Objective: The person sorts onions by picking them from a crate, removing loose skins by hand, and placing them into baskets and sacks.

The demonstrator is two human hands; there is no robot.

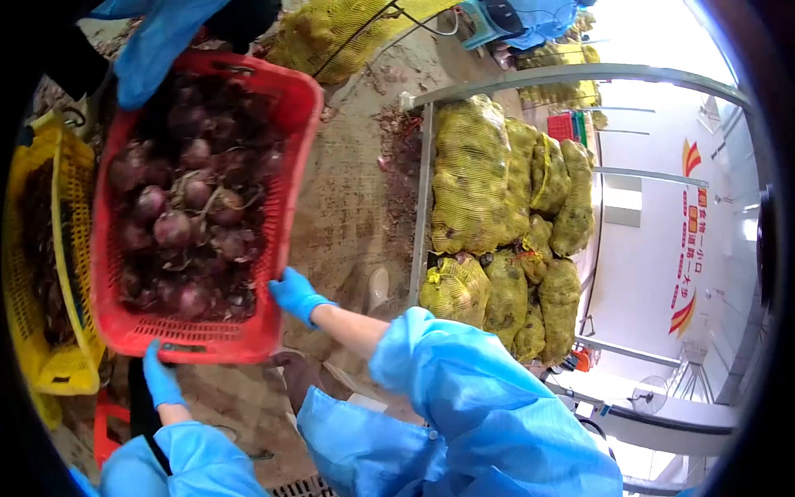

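Bare, dusty brown floor [352, 207] runs through the middle of the view, littered with dark scraps, and to its right bulging yellow mesh sacks [472, 178] are piled inside a metal frame [421, 207], near a white wall [642, 269] with red lettering. At the left is the red crate [301, 157], a deep plastic one with a broad rounded rim, slatted walls and a handle slot in its near end; whether anything bears it from below cannot be told. It is well filled with onions [173, 229], round and purplish red, some glossy in the light, others dull under papery skin, with pale, dry stalks straggling over those in the centre. Both hands wear blue gloves: the left hand [161, 377] is closed on the near rim beside the handle slot, and the right hand [300, 296] is wrapped round the near right side, its fingertips partly hidden. Another person's blue sleeve [161, 41] reaches down to the crate's far left corner, and just beside the crate on the left is a yellow crate [70, 377] with darker contents in shadow.
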